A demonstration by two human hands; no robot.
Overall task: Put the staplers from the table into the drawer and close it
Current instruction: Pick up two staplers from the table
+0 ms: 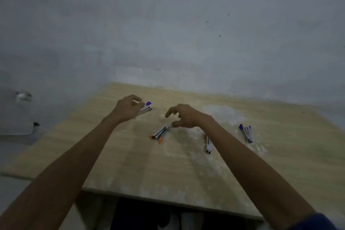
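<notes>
Several small metal staplers lie on the light wooden table. A purple-ended stapler sits at the back left, right beside the curled fingers of my left hand, which holds nothing. An orange-ended stapler lies in the middle, just below the spread fingers of my right hand, also holding nothing. A plain silver stapler is partly hidden by my right forearm. Another purple-ended stapler lies at the right. The drawer is not clearly visible.
A grey wall rises straight behind the table. At the left stands a white object with a wall socket above it. A dark gap opens under the table's near edge.
</notes>
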